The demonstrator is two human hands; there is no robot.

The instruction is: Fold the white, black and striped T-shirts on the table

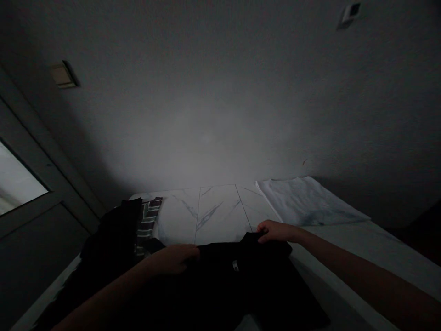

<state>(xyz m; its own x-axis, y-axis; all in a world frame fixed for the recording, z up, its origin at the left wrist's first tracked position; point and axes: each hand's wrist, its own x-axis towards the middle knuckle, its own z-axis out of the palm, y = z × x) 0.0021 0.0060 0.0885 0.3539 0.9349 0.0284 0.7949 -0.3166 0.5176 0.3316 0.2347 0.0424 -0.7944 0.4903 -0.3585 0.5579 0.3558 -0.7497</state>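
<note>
A black garment with a small pale tag or logo lies spread at the front of the marble-patterned surface. On its far edge, toward the left, my left hand is closed with the cloth between its fingers. My right hand pinches the same garment at a raised fold on the far right part of that edge. Darkness hides the garment's details, so I cannot tell its exact kind. Its lower part runs out of view.
Dark clothes lie at the left, beside a striped cloth. A folded white cloth rests at the back right of the marble-patterned surface. Behind stands a grey wall; a door is at the left.
</note>
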